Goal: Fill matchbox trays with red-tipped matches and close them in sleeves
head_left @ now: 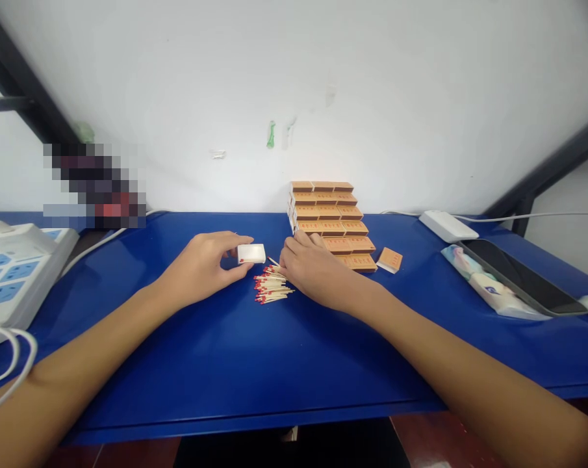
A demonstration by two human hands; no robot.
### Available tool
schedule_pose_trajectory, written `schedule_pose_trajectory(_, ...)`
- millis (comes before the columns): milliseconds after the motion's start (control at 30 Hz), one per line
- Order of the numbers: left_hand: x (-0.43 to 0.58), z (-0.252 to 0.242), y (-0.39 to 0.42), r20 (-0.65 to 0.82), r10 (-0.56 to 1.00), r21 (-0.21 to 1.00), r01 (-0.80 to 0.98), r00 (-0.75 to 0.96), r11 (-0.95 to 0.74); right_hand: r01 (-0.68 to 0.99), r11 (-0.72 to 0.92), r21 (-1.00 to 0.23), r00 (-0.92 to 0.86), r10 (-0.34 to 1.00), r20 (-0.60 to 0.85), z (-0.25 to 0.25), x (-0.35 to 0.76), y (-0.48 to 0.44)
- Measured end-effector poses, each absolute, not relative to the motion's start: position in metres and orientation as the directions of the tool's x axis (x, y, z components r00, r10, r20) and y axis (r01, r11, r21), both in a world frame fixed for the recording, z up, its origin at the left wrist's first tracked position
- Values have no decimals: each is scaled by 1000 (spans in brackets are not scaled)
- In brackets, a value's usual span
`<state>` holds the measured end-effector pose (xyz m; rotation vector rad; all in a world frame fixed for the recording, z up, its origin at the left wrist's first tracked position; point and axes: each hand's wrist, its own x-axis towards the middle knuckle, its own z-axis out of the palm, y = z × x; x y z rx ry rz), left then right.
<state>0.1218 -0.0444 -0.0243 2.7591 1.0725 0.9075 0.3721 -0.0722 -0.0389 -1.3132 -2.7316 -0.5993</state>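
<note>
While the left grip [210, 263] pinches a white tray [253, 253], thumb nearest, loose matches [273, 286] just beside

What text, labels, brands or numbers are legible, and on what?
None can be read.
Stacked matchboxes: red print, too small to read.
Separate matchbox: red print, too small to read.
Patterned packet: no legible words.
White tray in the left hand: no text visible.

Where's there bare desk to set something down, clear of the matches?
Widest: the blue desk between the forearms, from the loose matches to the near edge. Smaller: between the single matchbox and the patterned packet by the phone. Crowded: the middle, where the left hand with its matchbox tray, the matches, the right hand and the matchbox stack sit close together.
</note>
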Motion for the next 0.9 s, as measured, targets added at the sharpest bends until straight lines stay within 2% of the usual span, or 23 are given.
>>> schedule_pose_trajectory(100, 121, -24, -44, 493, 633, 244, 604, 597, -759, 760, 585, 284, -647, 722, 245, -37, 375, -74)
schedule_pose_trajectory(300, 124, -26, -46, 475, 620, 256, 576, 624, -776, 778, 619, 112, -618, 719, 318, -23, 375, -77)
schedule_pose_trajectory(667, 133, -23, -60, 514, 554, 290, 474, 655, -831, 751, 640, 160, -646, 664, 375, -34, 359, -79)
schedule_pose_trajectory(767, 134, -23, -59, 486, 628, 398, 485, 608, -779, 728, 681, 82, -649, 646, 402, -28, 364, -79)
schedule_pose_trajectory(900, 135, -22, -57, 352, 801, 717, 411, 485, -563, 726, 687, -42, -595, 657, 463, -19, 371, -77)
